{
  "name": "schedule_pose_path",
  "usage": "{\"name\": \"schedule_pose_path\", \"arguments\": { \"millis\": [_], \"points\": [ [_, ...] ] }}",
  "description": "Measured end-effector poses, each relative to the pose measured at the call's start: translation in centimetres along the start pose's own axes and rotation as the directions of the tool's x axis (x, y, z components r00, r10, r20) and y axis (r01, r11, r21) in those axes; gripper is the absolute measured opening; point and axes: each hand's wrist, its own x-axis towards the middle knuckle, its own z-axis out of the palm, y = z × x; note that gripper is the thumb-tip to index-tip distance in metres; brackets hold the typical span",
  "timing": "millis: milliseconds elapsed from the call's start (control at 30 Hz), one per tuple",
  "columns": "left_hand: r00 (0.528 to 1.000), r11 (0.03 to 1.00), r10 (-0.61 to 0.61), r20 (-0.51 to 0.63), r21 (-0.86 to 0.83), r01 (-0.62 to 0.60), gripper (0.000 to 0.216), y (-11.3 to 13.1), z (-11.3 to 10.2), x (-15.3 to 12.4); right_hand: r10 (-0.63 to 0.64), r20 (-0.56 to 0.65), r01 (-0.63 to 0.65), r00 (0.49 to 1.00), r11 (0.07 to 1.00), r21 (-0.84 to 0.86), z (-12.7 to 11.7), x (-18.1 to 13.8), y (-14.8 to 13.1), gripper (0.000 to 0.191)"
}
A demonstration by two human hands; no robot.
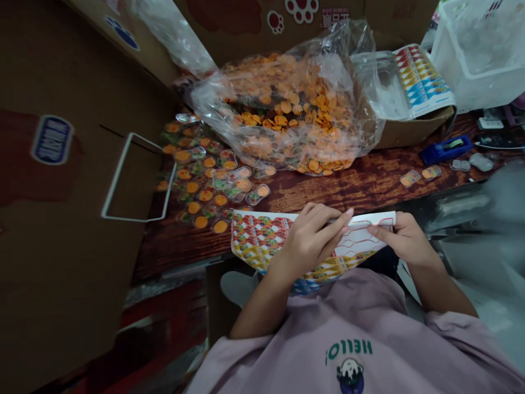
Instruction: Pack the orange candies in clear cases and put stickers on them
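Note:
A printed sticker sheet [256, 232], with red, yellow and blue rows of labels, lies across my lap at the table's front edge. Its right part shows white backing with red wavy outlines where labels are gone. My left hand [314, 235] grips the sheet near its middle, fingers stretched along the top edge. At the right end, my right hand [404, 238] pinches the sheet's upper corner between thumb and fingers. Whether a loose label is between the fingertips, I cannot tell. Beyond the sheet's left end lie many small clear plastic packs [221, 200] with orange round pieces.
A large clear bag [287, 131] full of orange pieces stands behind. More sticker sheets [424, 79] lie on a small carton [410, 128]. To the right are a blue tape dispenser [445, 150] and a white basket [471, 87]. A tall cardboard box [69, 230] borders the left.

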Motion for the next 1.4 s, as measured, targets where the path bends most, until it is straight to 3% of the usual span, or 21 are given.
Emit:
{"name": "schedule_pose_path", "arguments": {
  "millis": [200, 400, 567, 800, 1067, 1400],
  "points": [
    [0.996, 0.992, 0.072, -0.046, 0.109, -0.067, 0.033, -1.3, 0.8, 0.1, -0.028, -0.098, 0.021, 0.995, 0.997, -0.073, 0.3, 0.3, 0.1, 0.041],
    [0.999, 0.999, 0.045, -0.011, 0.004, -0.045, 0.03, -2.1, 1.2, -0.2, 0.002, -0.118, -0.004, 0.993, 1.0, -0.013, 0.4, 0.4, 0.6, 0.041],
    [0.999, 0.999, 0.035, -0.015, -0.026, -0.036, 0.032, -1.9, 1.1, 0.0, 0.015, -0.137, -0.018, 0.99, 1.0, -0.026, 0.4, 0.2, 0.5, 0.042],
    [0.999, 0.997, 0.041, -0.024, 0.072, -0.039, 0.017, -1.1, 0.9, 0.9, -0.044, -0.111, 0.035, 0.993, 0.996, -0.081, 0.2, -0.1, 0.4, 0.039],
    [0.998, 0.999, -0.033, -0.062, -0.005, 0.033, 0.018, -0.7, 0.6, 1.6, -0.048, -0.126, 0.032, 0.991, 0.992, -0.124, 0.2, -0.4, -0.4, 0.042],
    [0.986, 0.985, -0.007, -0.165, 0.169, 0.035, 0.012, -0.2, 2.0, 1.5, -0.05, -0.147, 0.03, 0.988, 0.991, -0.133, 0.2, -0.3, 0.0, 0.041]
  ]
}}
